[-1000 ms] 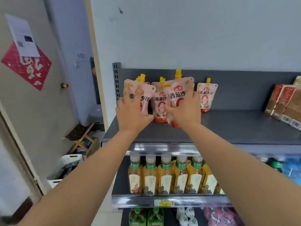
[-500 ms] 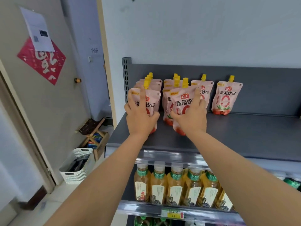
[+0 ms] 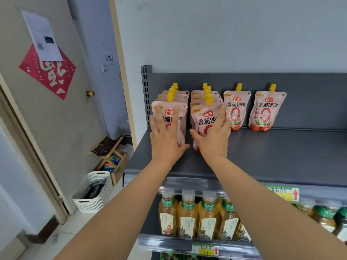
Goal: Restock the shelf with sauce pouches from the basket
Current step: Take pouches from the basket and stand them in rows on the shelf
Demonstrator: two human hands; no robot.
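Note:
Pink sauce pouches with yellow caps stand on the grey top shelf. Two rows of several pouches each fill its left end. My left hand lies spread against the front pouch of the left row, thumb at its base. My right hand grips the front pouch of the second row, thumb on its left side and fingers on its right. To the right, a single pouch and another single pouch lean on the back panel. A white basket sits on the floor at lower left.
Tea bottles line the shelf below, behind price rails. Bare shelf surface stretches right of the pouches. A door with a red paper square is at left, and a wooden rack stands behind the basket.
The view has shifted so the shelf sits further right and closer. Both hands have settled their pouches upright at the front of the two left rows; a fourth column of pouches came into view.

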